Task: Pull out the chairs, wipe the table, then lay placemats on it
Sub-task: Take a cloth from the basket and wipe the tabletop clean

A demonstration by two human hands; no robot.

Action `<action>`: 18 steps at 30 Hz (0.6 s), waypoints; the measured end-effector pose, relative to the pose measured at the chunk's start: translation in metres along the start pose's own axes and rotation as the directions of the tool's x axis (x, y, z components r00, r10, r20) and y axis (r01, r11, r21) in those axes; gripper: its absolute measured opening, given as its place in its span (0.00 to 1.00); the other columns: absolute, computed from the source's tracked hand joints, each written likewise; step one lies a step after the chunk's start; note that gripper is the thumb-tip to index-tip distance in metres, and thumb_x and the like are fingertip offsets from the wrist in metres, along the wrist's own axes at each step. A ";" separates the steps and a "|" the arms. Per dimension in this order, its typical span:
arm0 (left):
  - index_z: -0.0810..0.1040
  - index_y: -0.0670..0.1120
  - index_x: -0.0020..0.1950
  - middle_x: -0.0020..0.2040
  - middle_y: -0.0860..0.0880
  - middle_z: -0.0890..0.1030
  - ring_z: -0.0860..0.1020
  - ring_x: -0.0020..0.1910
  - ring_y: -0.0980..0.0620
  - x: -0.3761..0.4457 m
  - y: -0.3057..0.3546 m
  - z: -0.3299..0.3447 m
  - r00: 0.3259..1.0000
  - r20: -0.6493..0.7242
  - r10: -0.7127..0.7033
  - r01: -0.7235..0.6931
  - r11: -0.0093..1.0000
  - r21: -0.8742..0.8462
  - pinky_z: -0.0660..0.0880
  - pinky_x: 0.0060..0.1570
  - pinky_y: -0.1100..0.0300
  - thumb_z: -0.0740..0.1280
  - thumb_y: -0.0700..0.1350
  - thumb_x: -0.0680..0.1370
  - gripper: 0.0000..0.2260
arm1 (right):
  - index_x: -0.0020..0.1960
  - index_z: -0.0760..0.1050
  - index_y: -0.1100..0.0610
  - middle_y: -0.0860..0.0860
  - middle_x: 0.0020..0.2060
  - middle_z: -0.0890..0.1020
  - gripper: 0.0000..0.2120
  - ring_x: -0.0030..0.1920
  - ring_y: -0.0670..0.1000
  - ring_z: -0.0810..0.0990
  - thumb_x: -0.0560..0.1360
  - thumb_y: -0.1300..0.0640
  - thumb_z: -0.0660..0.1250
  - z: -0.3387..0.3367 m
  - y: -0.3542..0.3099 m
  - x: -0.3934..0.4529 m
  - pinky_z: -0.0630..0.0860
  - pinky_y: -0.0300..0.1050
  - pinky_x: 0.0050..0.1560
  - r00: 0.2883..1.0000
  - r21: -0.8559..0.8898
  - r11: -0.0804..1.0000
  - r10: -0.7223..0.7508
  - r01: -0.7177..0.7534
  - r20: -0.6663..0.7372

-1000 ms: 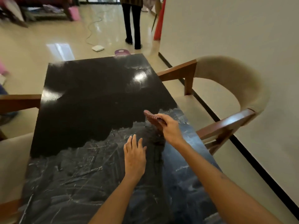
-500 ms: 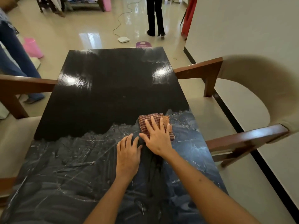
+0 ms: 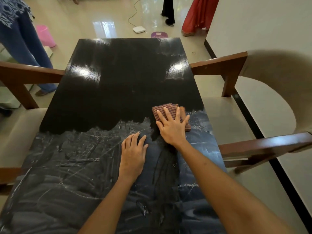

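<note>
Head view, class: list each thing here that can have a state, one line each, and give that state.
Table: far half dark and glossy, near half covered in pale streaks.
Checked cloth: folded, lying flat on the table under the right hand.
Right hand: fingers spread, pressing on the cloth.
Left hand: flat on the table, holding nothing.
Right chair: pulled out, seat clear of the table.
Left chair: pulled out, seat showing.
</note>
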State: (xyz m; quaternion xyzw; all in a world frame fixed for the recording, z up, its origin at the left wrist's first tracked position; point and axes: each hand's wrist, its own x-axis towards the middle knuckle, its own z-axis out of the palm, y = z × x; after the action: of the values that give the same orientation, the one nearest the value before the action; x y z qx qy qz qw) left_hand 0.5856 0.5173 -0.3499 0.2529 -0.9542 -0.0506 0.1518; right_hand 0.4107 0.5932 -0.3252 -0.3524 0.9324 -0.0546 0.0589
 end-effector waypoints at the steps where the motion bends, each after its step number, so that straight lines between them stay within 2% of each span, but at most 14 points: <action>1: 0.75 0.46 0.65 0.65 0.45 0.74 0.70 0.64 0.45 0.000 -0.001 0.000 1.000 0.003 -0.004 0.004 1.000 -0.004 0.68 0.63 0.48 0.55 0.51 0.80 0.19 | 0.76 0.51 0.39 0.46 0.78 0.51 0.24 0.76 0.64 0.40 0.81 0.39 0.46 -0.003 0.007 0.004 0.38 0.77 0.66 0.999 0.012 0.998 0.054 -0.054 0.006; 6: 0.75 0.45 0.65 0.65 0.45 0.74 0.70 0.65 0.45 0.000 -0.003 0.002 1.000 0.019 -0.008 0.009 1.000 -0.022 0.68 0.64 0.48 0.56 0.50 0.81 0.17 | 0.77 0.46 0.39 0.48 0.78 0.47 0.25 0.75 0.65 0.39 0.80 0.39 0.42 -0.014 0.059 0.008 0.38 0.76 0.67 0.953 0.035 0.952 0.303 -0.303 0.017; 11: 0.75 0.45 0.65 0.65 0.44 0.74 0.70 0.65 0.45 0.000 -0.002 0.002 1.000 0.027 -0.016 0.017 0.999 -0.032 0.68 0.64 0.47 0.60 0.50 0.80 0.16 | 0.77 0.47 0.41 0.51 0.78 0.46 0.26 0.75 0.66 0.47 0.81 0.39 0.45 -0.017 0.077 -0.003 0.50 0.69 0.71 0.874 0.115 0.867 0.483 -0.485 0.039; 14: 0.75 0.45 0.66 0.65 0.45 0.73 0.70 0.65 0.45 0.000 -0.003 0.002 1.000 0.022 -0.011 0.011 0.999 -0.032 0.68 0.64 0.47 0.58 0.50 0.82 0.16 | 0.77 0.47 0.42 0.52 0.78 0.47 0.26 0.75 0.66 0.47 0.81 0.40 0.44 -0.016 0.069 -0.006 0.48 0.69 0.71 0.878 0.087 0.873 0.478 -0.479 0.031; 18: 0.74 0.45 0.66 0.65 0.44 0.73 0.70 0.65 0.45 0.000 -0.001 0.000 1.000 0.022 -0.012 0.013 0.999 -0.044 0.68 0.65 0.47 0.57 0.48 0.82 0.16 | 0.77 0.46 0.41 0.51 0.78 0.48 0.26 0.76 0.64 0.44 0.81 0.39 0.43 -0.005 0.047 -0.026 0.42 0.69 0.72 0.945 0.032 0.945 0.326 -0.325 -0.034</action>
State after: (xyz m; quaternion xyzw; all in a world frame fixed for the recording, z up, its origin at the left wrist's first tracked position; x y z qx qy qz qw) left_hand 0.5857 0.5166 -0.3504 0.2551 -0.9528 -0.0752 0.1465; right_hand 0.3989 0.6454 -0.3252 -0.1915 0.9780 -0.0632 0.0535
